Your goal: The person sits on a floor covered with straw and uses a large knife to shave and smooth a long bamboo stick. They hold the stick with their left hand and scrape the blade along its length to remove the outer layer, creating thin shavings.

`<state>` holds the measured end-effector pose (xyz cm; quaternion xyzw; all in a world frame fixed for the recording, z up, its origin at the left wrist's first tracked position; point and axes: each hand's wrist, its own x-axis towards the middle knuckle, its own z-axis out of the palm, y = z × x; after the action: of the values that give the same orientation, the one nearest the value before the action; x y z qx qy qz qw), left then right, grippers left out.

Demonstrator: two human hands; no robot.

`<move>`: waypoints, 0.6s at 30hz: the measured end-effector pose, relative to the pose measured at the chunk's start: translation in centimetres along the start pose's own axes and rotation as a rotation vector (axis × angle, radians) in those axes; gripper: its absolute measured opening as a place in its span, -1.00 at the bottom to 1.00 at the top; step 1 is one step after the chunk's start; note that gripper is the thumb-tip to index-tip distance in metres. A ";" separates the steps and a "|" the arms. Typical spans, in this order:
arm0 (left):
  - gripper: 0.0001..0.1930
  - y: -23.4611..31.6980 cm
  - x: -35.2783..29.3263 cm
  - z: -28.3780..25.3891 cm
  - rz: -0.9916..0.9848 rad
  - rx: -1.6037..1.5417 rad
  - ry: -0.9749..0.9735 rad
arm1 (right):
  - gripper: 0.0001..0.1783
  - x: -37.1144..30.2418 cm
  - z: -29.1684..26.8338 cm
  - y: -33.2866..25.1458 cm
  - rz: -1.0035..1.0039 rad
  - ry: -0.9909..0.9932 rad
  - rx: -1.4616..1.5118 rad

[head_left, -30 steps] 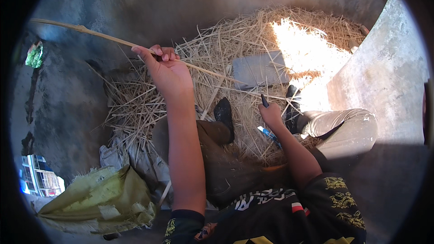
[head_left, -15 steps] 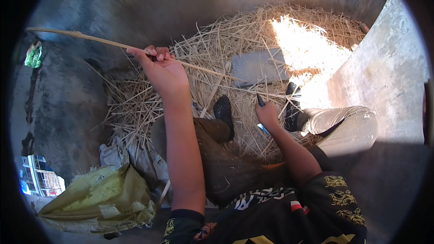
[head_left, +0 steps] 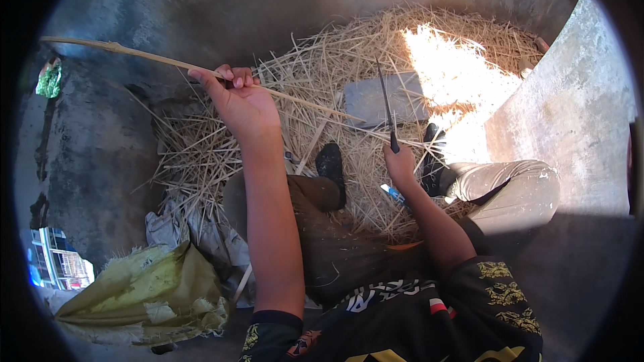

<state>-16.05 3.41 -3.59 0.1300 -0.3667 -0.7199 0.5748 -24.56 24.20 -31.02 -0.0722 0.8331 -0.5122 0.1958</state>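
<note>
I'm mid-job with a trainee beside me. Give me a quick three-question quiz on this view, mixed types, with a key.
1. Multiple choice. What does the right hand hold?
A) a hammer
B) a knife
C) a brush

2. True or false: the left hand is empty.

3. Fill in the blank: the sack lies on the person's ____ side.

Key:
1. B: its dark handle is in the hand and the blade points away from the body.
2. False: it holds a long, pale strip between thumb and fingers.
3. left
</note>
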 end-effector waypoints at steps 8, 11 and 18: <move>-0.37 0.4 0.3 0.7 -0.105 -0.010 -0.167 | -0.70 -0.6 -1.4 -4.9 -0.101 -0.050 0.191; -0.35 1.1 -0.8 2.3 -0.123 0.006 -0.250 | -0.65 -0.1 -1.6 -5.9 -0.310 -0.080 0.333; -0.36 3.6 -1.3 1.7 -0.294 -0.105 -0.395 | -0.42 -2.2 -1.8 -8.1 -0.502 -0.188 0.204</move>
<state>-14.05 4.95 -0.28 0.0086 -0.4113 -0.8252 0.3869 -23.90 22.64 -22.61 -0.3032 0.7116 -0.6168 0.1456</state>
